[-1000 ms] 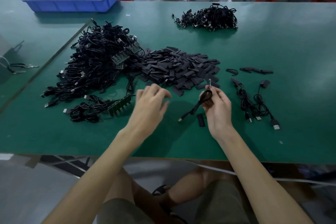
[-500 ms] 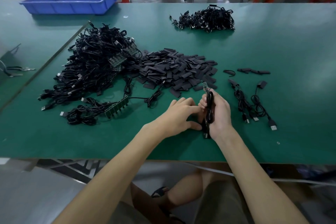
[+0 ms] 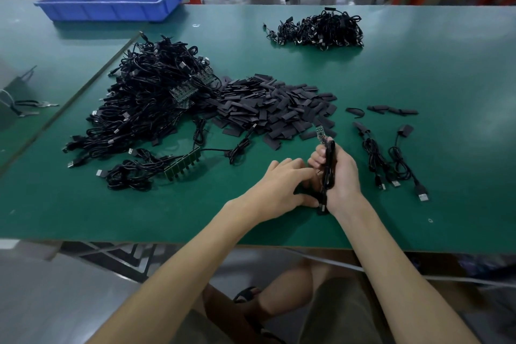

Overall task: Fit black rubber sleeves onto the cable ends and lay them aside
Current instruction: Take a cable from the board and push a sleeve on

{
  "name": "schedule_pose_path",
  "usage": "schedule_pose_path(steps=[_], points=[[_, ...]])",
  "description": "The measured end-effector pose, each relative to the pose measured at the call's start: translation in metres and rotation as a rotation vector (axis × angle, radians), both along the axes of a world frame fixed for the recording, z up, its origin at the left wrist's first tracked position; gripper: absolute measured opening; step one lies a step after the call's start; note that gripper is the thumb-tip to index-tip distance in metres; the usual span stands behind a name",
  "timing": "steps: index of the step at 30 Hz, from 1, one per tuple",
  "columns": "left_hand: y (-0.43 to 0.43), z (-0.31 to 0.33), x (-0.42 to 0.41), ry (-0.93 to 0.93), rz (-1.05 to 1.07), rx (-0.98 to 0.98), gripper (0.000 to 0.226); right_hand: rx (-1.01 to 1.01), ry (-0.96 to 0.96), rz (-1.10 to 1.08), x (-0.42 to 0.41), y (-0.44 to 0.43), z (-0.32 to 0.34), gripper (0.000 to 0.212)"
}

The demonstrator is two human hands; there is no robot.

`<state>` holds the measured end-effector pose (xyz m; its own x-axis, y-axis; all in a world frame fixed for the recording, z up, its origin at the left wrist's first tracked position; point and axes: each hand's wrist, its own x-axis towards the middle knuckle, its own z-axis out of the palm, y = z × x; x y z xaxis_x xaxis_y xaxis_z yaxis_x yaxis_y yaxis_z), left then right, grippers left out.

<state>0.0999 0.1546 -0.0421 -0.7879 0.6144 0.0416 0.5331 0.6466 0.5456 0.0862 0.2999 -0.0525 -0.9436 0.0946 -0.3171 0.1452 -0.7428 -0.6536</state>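
Observation:
My right hand [image 3: 339,173] grips a coiled black cable [image 3: 329,165] upright over the green table [image 3: 418,70]. The cable's small circuit-board end [image 3: 320,132] sticks up above my fingers, and its plug end hangs by my wrist. My left hand [image 3: 282,184] lies against the right one, fingers loosely extended toward the cable and thumb near a black sleeve [image 3: 321,209] on the table under the wrist. I cannot see whether the thumb grips it. A heap of flat black rubber sleeves [image 3: 279,109] lies just beyond my hands.
A big tangle of unsleeved cables [image 3: 148,103] fills the left; a strip of joined boards [image 3: 183,166] with cables lies before it. Three cables [image 3: 391,159] lie to the right, loose sleeves [image 3: 391,110] behind them. Another cable pile [image 3: 321,29] and a blue bin [image 3: 111,4] sit far back.
My left hand came across from the left to meet the right hand. The right hand closed round the cable and turned it upright, lowering toward the table.

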Motion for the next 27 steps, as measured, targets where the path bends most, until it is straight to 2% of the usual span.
schedule_pose_path(steps=[5,9,13,18,20,24,27], points=[[0.001,0.005,0.005,0.024,0.013,-0.051,0.022,0.014,0.035,-0.018,-0.003,-0.001,-0.003,0.029],[0.011,0.008,0.014,-0.025,0.054,-0.081,0.028,-0.018,0.01,0.028,-0.005,0.002,-0.004,0.036],[0.015,0.005,0.016,-0.107,0.134,-0.033,0.025,-0.146,0.0,0.043,-0.006,0.003,-0.003,0.04],[0.017,0.0,0.008,-0.166,0.139,0.015,0.024,-0.237,-0.003,0.047,-0.003,0.004,-0.003,0.039],[0.008,-0.002,0.004,-0.227,0.143,0.111,0.022,-0.257,0.022,0.008,-0.003,0.004,-0.001,0.034],[-0.022,-0.004,-0.01,-0.353,0.267,0.426,0.017,-0.212,0.066,-0.033,-0.003,0.001,0.0,0.03],[-0.047,-0.005,-0.022,-0.528,0.326,0.846,0.012,0.002,0.062,-0.03,-0.002,-0.001,0.0,0.022]])
